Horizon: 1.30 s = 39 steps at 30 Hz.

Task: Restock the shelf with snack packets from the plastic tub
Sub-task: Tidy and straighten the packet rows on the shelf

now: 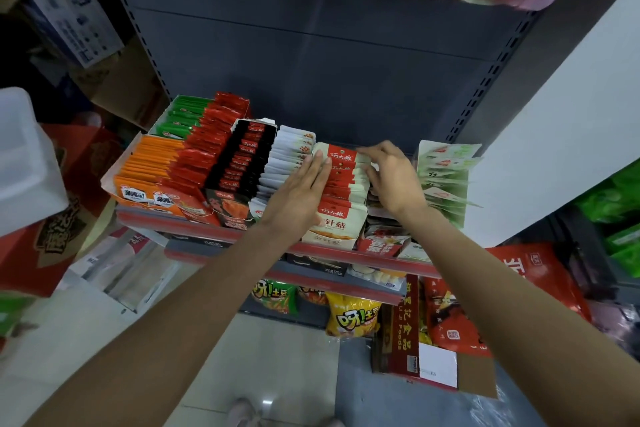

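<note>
A row of cream packets with red labels stands on the shelf, front to back. My left hand lies flat with straight fingers against the row's left side. My right hand is at the row's right side, its fingers bent over the packets' top edges. A white plastic tub shows at the left edge of the view; its inside is hidden.
Left of the row stand white, black, red, orange and green packet rows. Pale green packets lean at the right. Lower shelves hold chip bags. A carton sits on the floor.
</note>
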Tool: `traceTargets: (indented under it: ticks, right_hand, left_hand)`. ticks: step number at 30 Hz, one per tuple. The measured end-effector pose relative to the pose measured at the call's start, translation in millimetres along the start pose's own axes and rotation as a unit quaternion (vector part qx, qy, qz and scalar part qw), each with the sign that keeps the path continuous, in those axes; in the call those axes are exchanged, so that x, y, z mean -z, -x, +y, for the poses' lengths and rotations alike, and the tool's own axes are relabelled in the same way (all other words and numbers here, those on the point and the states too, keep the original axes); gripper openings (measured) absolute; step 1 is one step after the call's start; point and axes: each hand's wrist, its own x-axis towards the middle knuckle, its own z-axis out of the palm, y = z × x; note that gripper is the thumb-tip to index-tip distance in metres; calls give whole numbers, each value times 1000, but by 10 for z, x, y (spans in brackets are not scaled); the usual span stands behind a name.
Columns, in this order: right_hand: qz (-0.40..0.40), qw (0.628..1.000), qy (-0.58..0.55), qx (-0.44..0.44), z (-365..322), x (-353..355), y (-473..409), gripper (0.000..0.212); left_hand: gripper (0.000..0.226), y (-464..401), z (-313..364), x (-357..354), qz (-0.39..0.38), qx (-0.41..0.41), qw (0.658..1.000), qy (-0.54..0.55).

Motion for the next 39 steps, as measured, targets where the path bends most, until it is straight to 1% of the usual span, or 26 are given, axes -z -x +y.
traceTargets:
  ticks: [2,4,6,8,10,12,14,15,17,18,19,21,23,25,27,30,33,35,37,39]
  right_hand:
    - [2,1000,16,14,-24,-4,-44,29]
    - [3,998,57,28,-22,9,-91,25]
    - [-21,994,104,35,-11,23,-149,21]
    - [-66,990,126,19,-24,53,-215,15]
    - [-97,983,154,19,-27,63,-277,18]
    - [-116,978,167,40,-7,59,-333,25]
    - [-149,977,139,59,13,61,-380,31]
    - [-173,977,103,63,16,75,-395,34]
    - [-213,975,32,60,11,131,-402,33]
    - [-216,974,26,61,15,146,-409,32]
    - [-208,975,50,62,21,142,-414,31]
    - [-185,970,145,64,13,108,-408,29]
    - [-170,959,216,69,-61,90,-403,21]
    - [-164,951,252,72,-132,113,-416,13]
    - [-156,955,241,66,-136,132,-436,13]
    - [-143,970,194,41,-107,131,-427,16]
    - [-130,954,264,63,-132,75,-445,18]
    - [-139,941,298,76,-176,26,-486,18]
    - [-166,949,261,58,-161,7,-526,21]
    - [-177,969,168,23,-105,51,-486,25]
  left_hand:
    - [104,19,-8,-5,6,0,1000,6]
    - [103,26,2,3,8,0,1000,7]
    - [103,19,11,2,10,0,1000,12]
    - [105,14,4,-18,13,-2,1000,17]
    - [106,27,-3,-26,14,-5,1000,19]
    - [106,44,-3,-27,23,-9,999,20]
    - [106,64,1,-22,38,-14,999,18]
    - [106,82,1,-21,44,-17,999,18]
    - [107,124,-18,-44,60,-26,998,10]
    - [107,141,-22,-52,70,-31,997,3]
    - [107,150,-25,-52,74,-35,997,-3]
    - [111,120,-28,-29,68,-39,997,-8]
    - [116,54,-36,30,47,-37,998,-16]
    - [117,-19,-42,94,17,-30,999,-20]
    - [118,-65,-48,125,-8,-22,999,-23]
    - [117,-84,-47,123,-18,-14,999,-23]
    - [114,-85,-38,122,-23,-23,999,-28]
    - [114,-105,-35,132,-28,-22,999,-33]
    - [117,-129,-26,153,-38,-17,999,-31]
    - [119,-131,-5,150,-51,-9,999,-4]
